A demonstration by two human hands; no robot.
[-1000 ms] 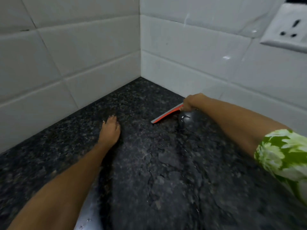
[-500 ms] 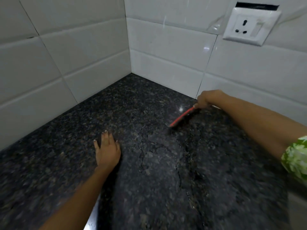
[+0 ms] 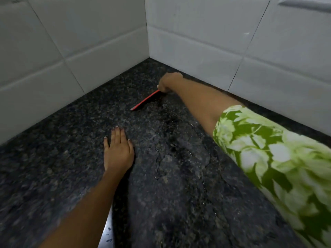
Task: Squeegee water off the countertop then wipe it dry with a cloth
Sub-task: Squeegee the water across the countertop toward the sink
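A dark speckled granite countertop fills the view and meets white tiled walls in a corner. My right hand is closed around the handle of a red squeegee, whose blade rests on the stone near the back corner. The handle is hidden in my fist. My left hand lies flat on the counter, fingers together, holding nothing. Thin water streaks and beads glisten on the stone between my two arms. No cloth is in view.
White wall tiles close off the counter at the left and back. A socket plate's lower edge shows at the top right. A strip of shiny metal peeks out under my left forearm at the near edge.
My right hand has carried the squeegee to the left, toward the back corner. My left hand stays flat on the counter. The view has tilted down, so the socket is mostly out of frame.
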